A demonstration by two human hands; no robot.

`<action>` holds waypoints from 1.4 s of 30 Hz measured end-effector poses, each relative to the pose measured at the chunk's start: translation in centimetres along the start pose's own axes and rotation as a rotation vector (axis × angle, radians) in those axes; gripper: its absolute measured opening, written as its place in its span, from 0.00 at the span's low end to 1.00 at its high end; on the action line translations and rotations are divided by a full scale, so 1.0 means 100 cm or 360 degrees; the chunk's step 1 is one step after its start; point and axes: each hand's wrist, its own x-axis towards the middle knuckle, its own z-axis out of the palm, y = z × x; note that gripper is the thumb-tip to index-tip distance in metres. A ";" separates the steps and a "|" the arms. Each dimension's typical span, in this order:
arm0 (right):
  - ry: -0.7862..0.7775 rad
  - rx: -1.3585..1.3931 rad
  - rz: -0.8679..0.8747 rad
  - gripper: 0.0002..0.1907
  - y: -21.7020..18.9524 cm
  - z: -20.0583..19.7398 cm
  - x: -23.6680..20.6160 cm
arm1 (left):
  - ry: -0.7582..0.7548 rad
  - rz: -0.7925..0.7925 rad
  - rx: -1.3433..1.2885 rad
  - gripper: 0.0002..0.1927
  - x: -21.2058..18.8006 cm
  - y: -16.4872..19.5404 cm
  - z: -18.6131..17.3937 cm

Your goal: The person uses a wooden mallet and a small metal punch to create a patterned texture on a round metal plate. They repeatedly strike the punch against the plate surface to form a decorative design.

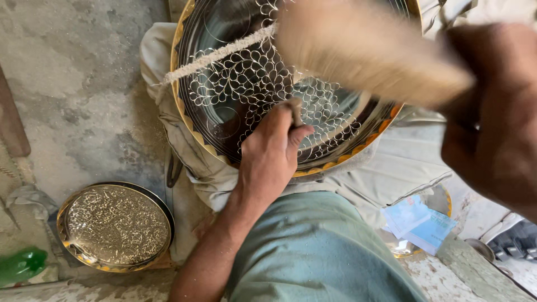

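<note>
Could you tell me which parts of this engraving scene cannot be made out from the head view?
- Brush: motion-blurred, so its bristles and handle are unclear.
- Right hand: blurred and cut by the right edge; its grip is unreadable.
- Small tool: mostly hidden inside the left hand.
- Large engraved tray: top cut by the frame, partly covered by the brush.

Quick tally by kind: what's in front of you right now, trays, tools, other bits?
Engraved round metal trays: 2, the large tray being worked and a smaller tray on the floor
Tools in hand: 2, a chisel in the left hand, a blurred wooden mallet in the right hand
Green bottle: 1
Blue paper packet: 1
Total: 6
</note>
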 end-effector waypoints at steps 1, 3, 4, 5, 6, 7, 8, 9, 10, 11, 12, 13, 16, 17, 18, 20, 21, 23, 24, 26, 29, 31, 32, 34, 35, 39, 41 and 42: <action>0.0002 0.0108 0.0117 0.29 0.002 0.007 -0.008 | -0.0106 0.0043 0.0022 0.16 0.005 -0.002 0.000; 0.0040 0.0568 0.0480 0.28 0.004 0.020 -0.027 | -0.0323 0.0121 0.0062 0.15 0.014 -0.006 0.000; 0.0041 0.0558 0.0529 0.28 0.006 0.027 -0.037 | -0.0425 0.0138 0.0021 0.13 0.018 -0.007 0.000; 0.0041 0.0549 0.0578 0.28 0.008 0.034 -0.047 | -0.0530 0.0161 -0.0019 0.11 0.023 -0.009 -0.002; 0.0016 0.0178 0.0433 0.29 0.009 0.043 -0.055 | -0.0635 0.0185 -0.0059 0.10 0.029 -0.010 -0.002; 0.0031 0.0160 0.0464 0.29 0.010 0.051 -0.064 | -0.0686 0.0236 -0.0066 0.12 0.034 -0.011 -0.004; 0.0046 0.0142 0.0494 0.30 0.010 0.059 -0.072 | -0.0737 0.0285 -0.0074 0.13 0.039 -0.010 -0.005; 0.0103 0.0468 0.0707 0.30 0.008 0.070 -0.079 | -0.0784 0.0337 -0.0083 0.14 0.044 -0.010 -0.007; 0.0154 0.0801 0.0913 0.30 0.006 0.078 -0.085 | -0.0872 0.0336 -0.0014 0.16 0.048 -0.008 -0.008; 0.0197 0.1041 0.1012 0.30 0.008 0.085 -0.090 | -0.0964 0.0335 0.0055 0.17 0.052 -0.006 -0.009; 0.0238 0.1282 0.1112 0.31 0.010 0.089 -0.095 | -0.1059 0.0334 0.0121 0.18 0.055 -0.004 -0.009; 0.0274 0.1522 0.1211 0.31 0.011 0.092 -0.100 | -0.1107 0.0332 0.0160 0.18 0.058 -0.002 -0.008; 0.0474 0.1748 0.1417 0.34 0.004 0.102 -0.114 | -0.1175 0.0374 0.0228 0.18 0.062 0.003 -0.007; 0.0369 0.1158 0.1180 0.33 0.003 0.105 -0.115 | -0.1147 0.0414 0.0218 0.18 0.061 0.004 -0.007; 0.0261 0.0576 0.0921 0.33 0.002 0.108 -0.114 | -0.1112 0.0460 0.0207 0.17 0.059 0.005 -0.006; 0.0357 0.0576 0.0769 0.30 0.000 0.110 -0.107 | -0.1116 0.0403 0.0229 0.15 0.054 0.003 -0.006; 0.0567 0.1150 0.0881 0.29 -0.003 0.110 -0.100 | -0.1118 0.0380 0.0239 0.15 0.052 0.001 -0.006; 0.0597 0.1172 0.0791 0.26 -0.006 0.101 -0.087 | -0.0874 0.0423 0.0184 0.17 0.041 -0.003 -0.009; 0.0444 0.0608 0.0597 0.24 0.000 0.091 -0.076 | -0.0749 0.0460 0.0163 0.18 0.039 -0.006 -0.010; 0.0299 0.0335 0.0474 0.22 0.001 0.069 -0.056 | -0.0606 0.0256 0.0073 0.12 0.031 -0.007 -0.010; 0.0277 0.0586 0.0446 0.24 -0.005 0.037 -0.028 | -0.0311 0.0050 0.0043 0.11 0.014 0.000 -0.010; 0.0164 0.0122 0.0166 0.24 -0.009 0.015 -0.014 | -0.0079 -0.0020 0.0058 0.14 0.003 0.007 -0.013; 0.0115 -0.0038 0.0064 0.24 -0.013 0.006 -0.007 | 0.0037 -0.0042 0.0056 0.15 -0.002 0.012 -0.014; 0.0064 -0.0118 -0.0047 0.21 -0.022 -0.007 0.012 | 0.0213 -0.0119 0.0076 0.14 -0.010 0.018 -0.012; 0.0045 -0.0167 -0.0126 0.20 -0.027 -0.016 0.022 | 0.0257 -0.0178 0.0091 0.13 -0.012 0.021 -0.009; 0.0023 -0.0414 -0.0364 0.19 -0.056 -0.043 0.053 | 0.0365 -0.0323 0.0171 0.15 -0.020 0.023 -0.004; 0.0047 -0.0424 -0.0405 0.21 -0.064 -0.050 0.061 | 0.0384 -0.0302 0.0130 0.13 -0.025 0.022 -0.002; 0.0074 -0.0378 -0.0448 0.22 -0.064 -0.052 0.062 | 0.0392 -0.0290 0.0111 0.12 -0.026 0.021 -0.001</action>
